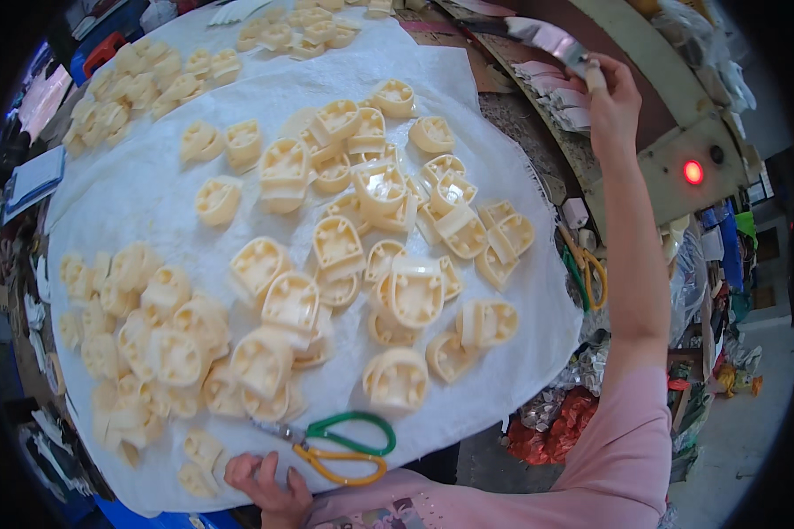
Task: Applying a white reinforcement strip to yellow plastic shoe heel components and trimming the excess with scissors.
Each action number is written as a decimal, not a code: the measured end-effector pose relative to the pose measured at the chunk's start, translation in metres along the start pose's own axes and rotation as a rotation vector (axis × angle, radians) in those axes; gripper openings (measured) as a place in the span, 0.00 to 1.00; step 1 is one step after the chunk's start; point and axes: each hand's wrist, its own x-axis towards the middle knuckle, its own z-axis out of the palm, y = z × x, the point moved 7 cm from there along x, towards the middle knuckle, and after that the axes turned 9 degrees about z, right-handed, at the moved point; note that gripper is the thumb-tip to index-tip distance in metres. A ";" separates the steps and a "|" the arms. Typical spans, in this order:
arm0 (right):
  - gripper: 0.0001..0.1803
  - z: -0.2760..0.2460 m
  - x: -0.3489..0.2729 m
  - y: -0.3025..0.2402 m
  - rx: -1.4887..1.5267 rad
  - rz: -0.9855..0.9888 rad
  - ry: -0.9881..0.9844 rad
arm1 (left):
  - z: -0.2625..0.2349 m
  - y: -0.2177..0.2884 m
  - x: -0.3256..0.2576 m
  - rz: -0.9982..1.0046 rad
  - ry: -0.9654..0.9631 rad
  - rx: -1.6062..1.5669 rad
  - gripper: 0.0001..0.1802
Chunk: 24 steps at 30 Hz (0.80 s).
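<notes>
My right hand (615, 101) reaches far to the upper right, fingers closed at the near end of a long, shiny silvery-pink piece (551, 42) with a dark far part. A small cream bit (595, 78) shows at the fingers; its exact kind is unclear. My left hand (272, 491) lies at the near edge of the white cloth (494, 370), fingers loosely bent and apart, nothing visible in it. Beside it are scissors (344, 445) with one green and one yellow handle loop. Cream molded cup-shaped plastic parts (397, 379) lie scattered and heaped over the cloth.
Several shiny pale pieces (551, 88) lie in a row beyond the cloth. A pale green machine housing (679, 167) with a glowing red light (693, 172) stands at right. Another pair of scissors (588, 273) hangs near the cloth's right edge, above a red plastic bag (556, 432).
</notes>
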 end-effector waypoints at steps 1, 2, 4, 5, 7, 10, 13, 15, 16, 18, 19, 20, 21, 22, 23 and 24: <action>0.09 -0.004 -0.025 -0.015 0.088 -0.029 -0.079 | 0.000 0.002 0.008 0.038 0.020 -0.029 0.17; 0.10 0.001 -0.053 -0.031 0.191 -0.060 -0.176 | -0.003 0.004 0.008 0.060 0.055 -0.051 0.16; 0.09 0.015 -0.115 -0.069 0.261 -0.054 -0.358 | -0.008 0.005 0.003 0.095 0.111 -0.102 0.14; 0.09 0.020 -0.148 -0.088 0.302 -0.075 -0.433 | -0.011 0.005 0.002 0.116 0.132 -0.134 0.13; 0.08 0.029 -0.209 -0.121 0.315 -0.184 -0.594 | -0.019 0.005 0.008 0.130 0.185 -0.223 0.12; 0.09 0.053 -0.308 -0.158 0.306 -0.255 -0.895 | -0.021 -0.006 0.002 -0.349 0.157 -1.071 0.16; 0.16 0.073 -0.396 -0.177 0.255 -0.575 -1.122 | -0.026 -0.006 -0.012 -0.654 0.287 -2.079 0.22; 0.14 0.084 -0.447 -0.177 0.108 -0.753 -1.223 | -0.029 -0.028 -0.033 -0.819 0.318 -1.944 0.21; 0.14 0.088 -0.459 -0.174 0.125 -0.751 -1.248 | -0.027 -0.038 -0.047 -0.962 0.309 -1.813 0.20; 0.12 0.103 -0.487 -0.166 -0.097 -0.843 -1.327 | -0.028 -0.052 -0.068 -0.965 0.320 -1.664 0.19; 0.12 0.103 -0.496 -0.169 -0.095 -0.848 -1.339 | -0.026 -0.058 -0.074 -0.935 0.295 -1.531 0.18; 0.12 0.105 -0.502 -0.171 -0.171 -0.839 -1.334 | -0.027 -0.060 -0.077 -0.900 0.312 -1.455 0.18; 0.12 0.107 -0.507 -0.171 -0.248 -0.829 -1.325 | -0.025 -0.061 -0.081 -0.903 0.319 -1.459 0.18; 0.14 0.110 -0.507 -0.171 -0.185 -0.774 -1.268 | -0.027 -0.062 -0.079 -0.839 0.275 -1.326 0.18; 0.14 0.115 -0.512 -0.172 -0.189 -0.772 -1.273 | -0.029 -0.063 -0.078 -0.771 0.230 -1.194 0.18; 0.15 0.120 -0.511 -0.172 -0.168 -0.678 -1.220 | -0.029 -0.064 -0.078 -0.758 0.217 -1.133 0.19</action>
